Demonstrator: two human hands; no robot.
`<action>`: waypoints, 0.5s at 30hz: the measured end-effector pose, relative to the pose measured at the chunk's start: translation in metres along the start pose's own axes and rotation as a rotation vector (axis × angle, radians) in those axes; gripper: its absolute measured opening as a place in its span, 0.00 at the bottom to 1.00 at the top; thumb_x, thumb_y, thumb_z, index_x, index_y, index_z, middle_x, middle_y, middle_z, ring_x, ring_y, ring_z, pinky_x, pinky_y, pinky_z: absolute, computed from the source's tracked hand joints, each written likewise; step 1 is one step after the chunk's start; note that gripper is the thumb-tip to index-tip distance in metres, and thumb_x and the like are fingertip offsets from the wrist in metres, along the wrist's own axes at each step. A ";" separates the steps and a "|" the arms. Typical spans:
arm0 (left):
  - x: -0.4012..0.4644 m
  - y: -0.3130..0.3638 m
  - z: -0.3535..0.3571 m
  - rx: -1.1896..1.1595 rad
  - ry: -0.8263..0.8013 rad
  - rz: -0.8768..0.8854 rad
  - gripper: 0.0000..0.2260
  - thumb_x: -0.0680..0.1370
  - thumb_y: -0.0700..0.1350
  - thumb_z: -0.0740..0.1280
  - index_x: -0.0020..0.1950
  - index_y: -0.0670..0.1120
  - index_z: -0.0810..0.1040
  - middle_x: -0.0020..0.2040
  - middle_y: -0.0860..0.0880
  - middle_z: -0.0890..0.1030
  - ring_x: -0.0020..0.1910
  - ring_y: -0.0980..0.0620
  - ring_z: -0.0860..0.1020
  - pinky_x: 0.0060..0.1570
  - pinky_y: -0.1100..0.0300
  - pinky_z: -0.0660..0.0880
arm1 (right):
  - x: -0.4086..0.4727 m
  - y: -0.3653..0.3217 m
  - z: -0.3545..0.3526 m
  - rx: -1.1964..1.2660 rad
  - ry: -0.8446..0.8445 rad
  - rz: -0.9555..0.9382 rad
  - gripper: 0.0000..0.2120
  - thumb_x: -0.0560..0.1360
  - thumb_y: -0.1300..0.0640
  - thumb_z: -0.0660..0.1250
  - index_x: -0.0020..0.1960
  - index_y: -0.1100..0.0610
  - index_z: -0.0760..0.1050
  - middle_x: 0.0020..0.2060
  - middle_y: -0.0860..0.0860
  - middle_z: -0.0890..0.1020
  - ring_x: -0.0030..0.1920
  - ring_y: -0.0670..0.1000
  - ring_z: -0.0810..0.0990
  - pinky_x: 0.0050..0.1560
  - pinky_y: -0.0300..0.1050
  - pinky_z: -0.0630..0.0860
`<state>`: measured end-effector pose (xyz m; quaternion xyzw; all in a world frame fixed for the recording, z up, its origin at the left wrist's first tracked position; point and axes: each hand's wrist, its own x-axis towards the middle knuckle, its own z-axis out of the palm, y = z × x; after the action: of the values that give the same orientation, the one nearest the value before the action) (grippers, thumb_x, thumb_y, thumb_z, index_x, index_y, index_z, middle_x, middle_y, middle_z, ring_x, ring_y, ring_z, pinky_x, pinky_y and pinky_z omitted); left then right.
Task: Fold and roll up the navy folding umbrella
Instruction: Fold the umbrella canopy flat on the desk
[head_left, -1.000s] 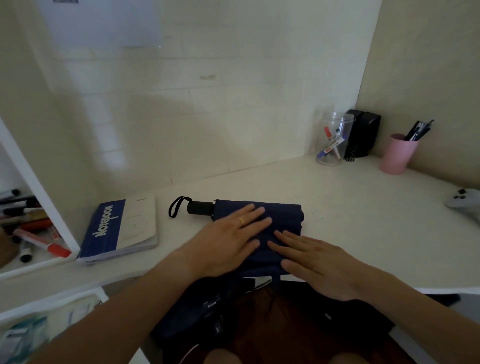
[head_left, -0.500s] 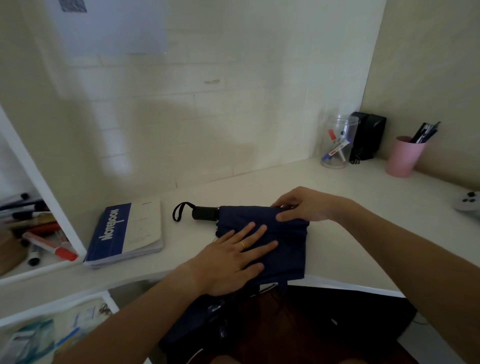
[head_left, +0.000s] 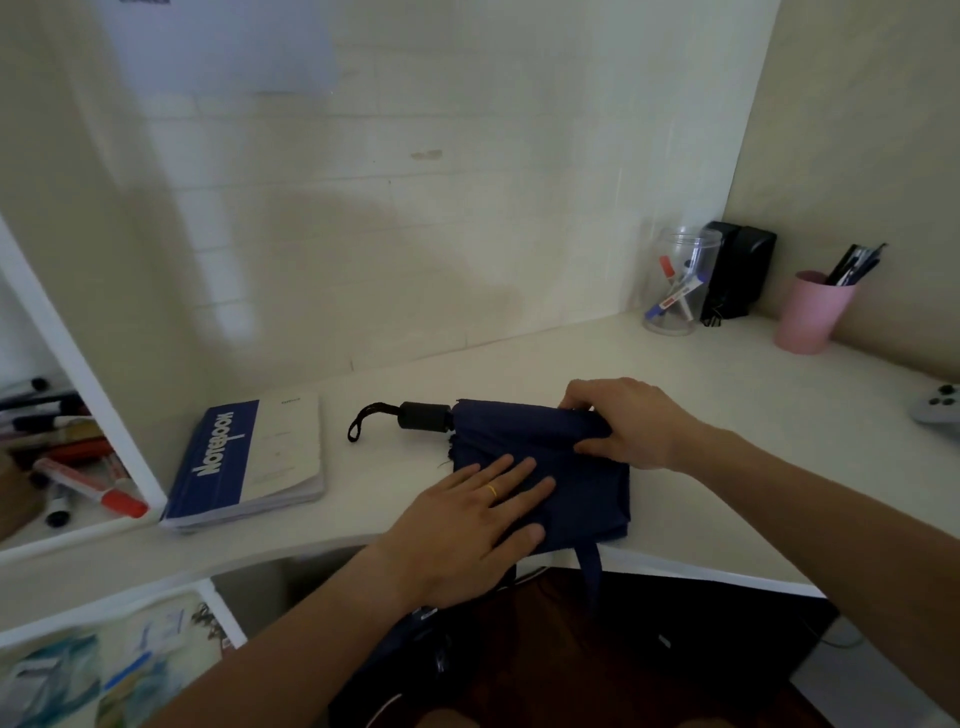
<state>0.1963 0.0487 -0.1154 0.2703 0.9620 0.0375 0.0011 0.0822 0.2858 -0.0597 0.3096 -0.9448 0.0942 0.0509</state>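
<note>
right hand (head_left: 631, 423) now seemingly curled over umbrella (head_left: 571, 483) | left hand (head_left: 467, 525) stays flat

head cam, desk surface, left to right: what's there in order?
Notebook → umbrella wrist strap → black umbrella handle → navy umbrella canopy, left hand flat on it, right hand gripping its far edge → clear jar → black box → pink cup → grey controller.

The right hand (head_left: 626, 423) covers the far end of the navy folding umbrella (head_left: 550, 467), the left hand (head_left: 467, 525) hides its near fabric, a grey controller (head_left: 937, 410) is cut off at the frame's right edge, and the markers (head_left: 67, 457) on the left shelf blur together.
</note>
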 end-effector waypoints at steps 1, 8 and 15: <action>0.000 0.001 -0.002 -0.018 -0.015 -0.012 0.26 0.84 0.64 0.42 0.82 0.63 0.45 0.83 0.57 0.43 0.81 0.58 0.40 0.81 0.54 0.42 | -0.001 0.000 0.001 -0.033 0.014 -0.022 0.18 0.72 0.50 0.73 0.59 0.47 0.73 0.53 0.46 0.81 0.50 0.50 0.79 0.49 0.51 0.77; 0.010 0.003 -0.013 -0.039 -0.099 -0.052 0.25 0.83 0.66 0.42 0.80 0.68 0.47 0.84 0.56 0.46 0.82 0.56 0.43 0.81 0.52 0.46 | 0.003 -0.002 -0.019 0.354 -0.227 0.079 0.12 0.72 0.42 0.72 0.52 0.41 0.73 0.54 0.45 0.82 0.53 0.48 0.81 0.56 0.49 0.80; 0.005 0.005 -0.016 -0.098 -0.065 -0.039 0.24 0.84 0.65 0.45 0.81 0.66 0.51 0.84 0.56 0.50 0.82 0.57 0.46 0.81 0.53 0.47 | -0.012 0.000 -0.009 0.298 -0.183 0.004 0.15 0.75 0.53 0.72 0.55 0.42 0.70 0.46 0.45 0.85 0.45 0.48 0.83 0.51 0.50 0.81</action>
<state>0.1938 0.0542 -0.0988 0.2520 0.9636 0.0758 0.0466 0.0922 0.2947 -0.0528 0.3189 -0.9217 0.2048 -0.0820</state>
